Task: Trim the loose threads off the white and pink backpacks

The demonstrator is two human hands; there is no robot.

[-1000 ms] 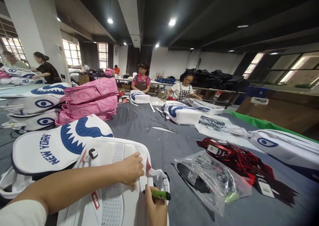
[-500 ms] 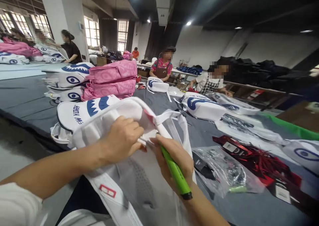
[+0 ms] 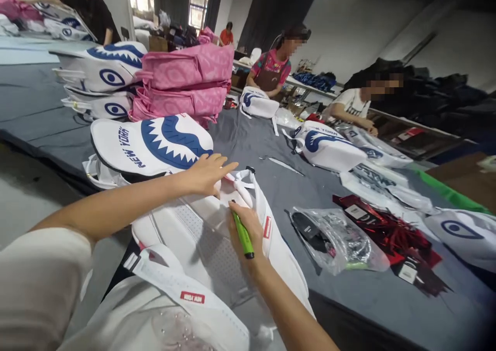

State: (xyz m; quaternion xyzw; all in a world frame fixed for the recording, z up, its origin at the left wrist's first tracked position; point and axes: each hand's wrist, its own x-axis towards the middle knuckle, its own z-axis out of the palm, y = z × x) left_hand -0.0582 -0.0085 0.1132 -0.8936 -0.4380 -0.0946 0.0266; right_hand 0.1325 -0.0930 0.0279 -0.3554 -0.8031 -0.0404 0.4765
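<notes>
Head view: the left hand (image 3: 207,174) lies flat, fingers spread and released, on the top of a white backpack (image 3: 201,232) that hangs over the near edge of the grey table (image 3: 256,144). The right hand (image 3: 244,232) rests on the same backpack, fingers clenched around a green pen (image 3: 243,234). A shark-print bag (image 3: 151,144) sits just behind; a plastic pouch (image 3: 341,240) lies to the right.
</notes>
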